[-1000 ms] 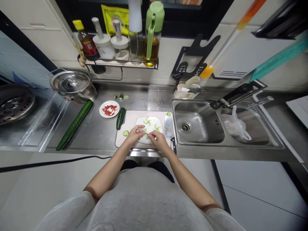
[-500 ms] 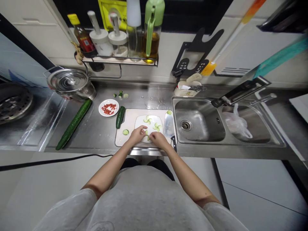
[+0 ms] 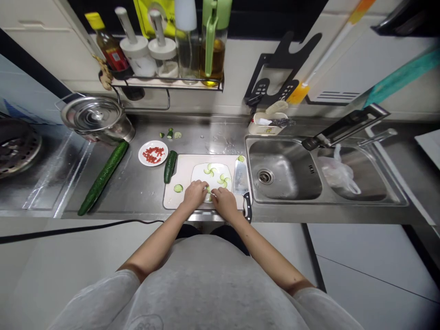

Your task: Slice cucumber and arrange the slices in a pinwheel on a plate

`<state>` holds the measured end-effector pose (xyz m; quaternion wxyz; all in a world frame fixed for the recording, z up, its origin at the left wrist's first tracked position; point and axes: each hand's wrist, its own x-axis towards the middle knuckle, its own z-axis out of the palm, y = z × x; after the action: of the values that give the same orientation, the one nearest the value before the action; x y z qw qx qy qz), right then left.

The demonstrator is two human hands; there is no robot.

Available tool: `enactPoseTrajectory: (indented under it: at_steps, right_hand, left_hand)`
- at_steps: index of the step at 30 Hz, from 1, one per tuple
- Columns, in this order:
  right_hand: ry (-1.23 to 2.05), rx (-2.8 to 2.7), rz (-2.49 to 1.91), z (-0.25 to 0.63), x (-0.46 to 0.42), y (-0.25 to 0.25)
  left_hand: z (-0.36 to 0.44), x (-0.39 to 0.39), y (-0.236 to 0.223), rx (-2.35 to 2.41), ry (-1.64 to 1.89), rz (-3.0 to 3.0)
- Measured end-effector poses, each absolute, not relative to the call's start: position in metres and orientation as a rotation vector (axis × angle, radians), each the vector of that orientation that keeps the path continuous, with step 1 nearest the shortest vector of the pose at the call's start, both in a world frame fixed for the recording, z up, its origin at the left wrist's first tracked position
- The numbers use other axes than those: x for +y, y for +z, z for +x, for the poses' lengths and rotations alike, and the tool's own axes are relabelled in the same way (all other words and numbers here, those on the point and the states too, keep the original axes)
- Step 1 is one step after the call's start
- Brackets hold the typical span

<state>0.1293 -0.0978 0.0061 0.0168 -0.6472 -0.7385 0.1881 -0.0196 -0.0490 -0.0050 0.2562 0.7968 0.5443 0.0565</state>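
Observation:
My left hand (image 3: 195, 193) and my right hand (image 3: 224, 201) meet over the near edge of a white square plate (image 3: 195, 173) on a cutting board (image 3: 185, 163). Between their curled fingertips are pale green cucumber slices (image 3: 208, 189), partly hidden. Farther back on the plate, thin slices form two pinwheels, a left one (image 3: 210, 170) and a right one (image 3: 224, 180). A cleaver (image 3: 241, 176) lies along the board's right side, black handle toward me. One cucumber round (image 3: 178, 188) rests at the left, and a cut cucumber (image 3: 170, 167) leans over the board's left edge.
A small plate of chopped red bits (image 3: 153, 153) and a long whole cucumber (image 3: 103, 178) lie to the left. Behind them stands a lidded steel pot (image 3: 98, 119). A double sink (image 3: 285, 169) is at the right, and a bottle rack (image 3: 168, 83) hangs at the back.
My fingertips have drawn closer in around the slices at the plate's near edge, and the left fingers have curled more. The camera view has shifted slightly.

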Motion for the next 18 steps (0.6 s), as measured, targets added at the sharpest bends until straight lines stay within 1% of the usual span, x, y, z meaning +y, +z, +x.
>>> enactPoseTrajectory:
  at_steps: [7, 18]
  right_hand:
    - [0.554, -2.238, -2.146, 0.1176, -0.109, 0.0054]
    - [0.607, -2.28, -2.114, 0.1209, -0.1053, 0.0008]
  left_hand:
    - [-0.0199, -0.0517, -0.0065, 1.483, 0.152, 2.217]
    - [-0.0229, -0.0483, -0.006, 1.439, 0.145, 2.23]
